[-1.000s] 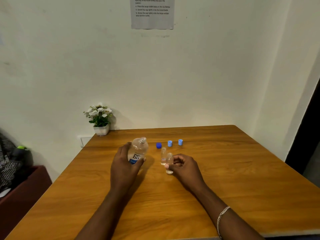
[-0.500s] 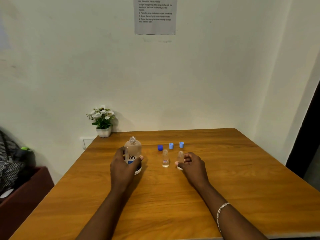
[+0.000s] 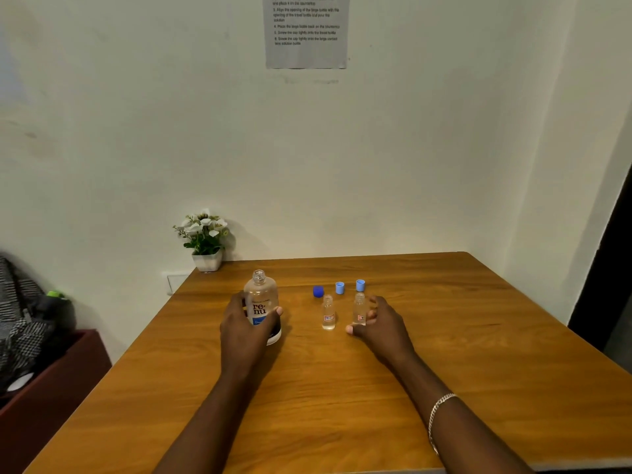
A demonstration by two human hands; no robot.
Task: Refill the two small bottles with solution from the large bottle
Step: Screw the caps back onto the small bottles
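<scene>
Three loose caps (image 3: 339,288) stand on the desk (image 3: 478,336), a potted plant (image 3: 205,239) behind. Left hand (image 3: 244,331) grips the upright large bottle (image 3: 261,299); right hand (image 3: 384,328) curls round the right small bottle (image 3: 359,307), left small bottle (image 3: 328,313) free between.

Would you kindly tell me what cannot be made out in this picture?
All in the head view:
Wall notice: top cut off by the frame edge, print too small.
Large bottle: lower label partly hidden by the left hand.
Right hand: blurred; its hold on the right small bottle is unclear.
</scene>
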